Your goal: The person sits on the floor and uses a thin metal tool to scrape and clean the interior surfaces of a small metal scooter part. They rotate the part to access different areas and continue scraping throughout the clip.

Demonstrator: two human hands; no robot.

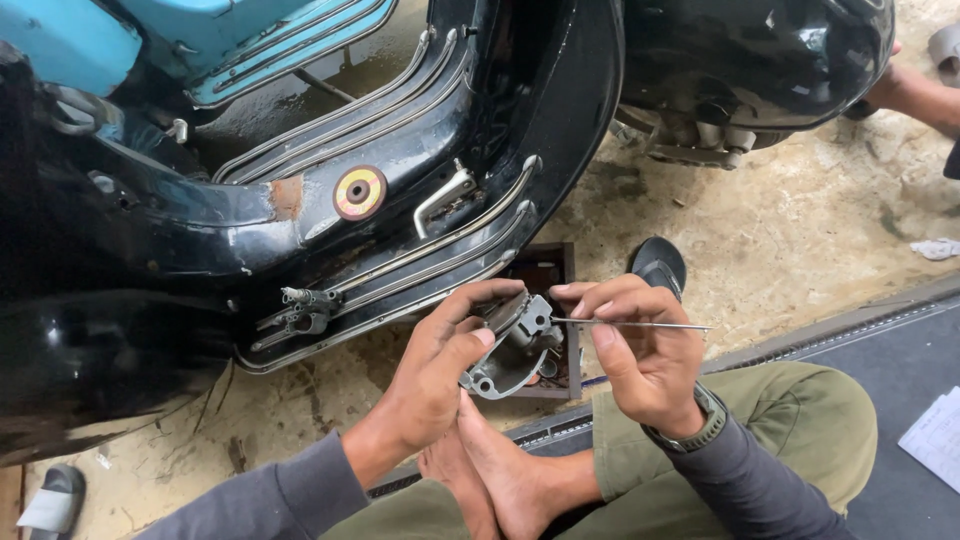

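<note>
My left hand (pixel 440 360) grips a small grey metal carburetor part (pixel 512 345) just above my bare feet (pixel 490 470). My right hand (pixel 640 355) pinches a thin metal rod (pixel 640 325) whose tip pokes into the part from the right. Both hands sit in front of the black scooter's floorboard (pixel 400 190), over a small dark wooden tray (pixel 555 300) on the ground.
The black scooter body (pixel 100 330) fills the left and top, with a brake pedal (pixel 445 195) and metal floor rails. A blue scooter (pixel 250 35) stands behind. Another person's arm (pixel 920 95) shows top right. A sandal (pixel 658 265), paper (pixel 935 435) and a grey mat lie nearby.
</note>
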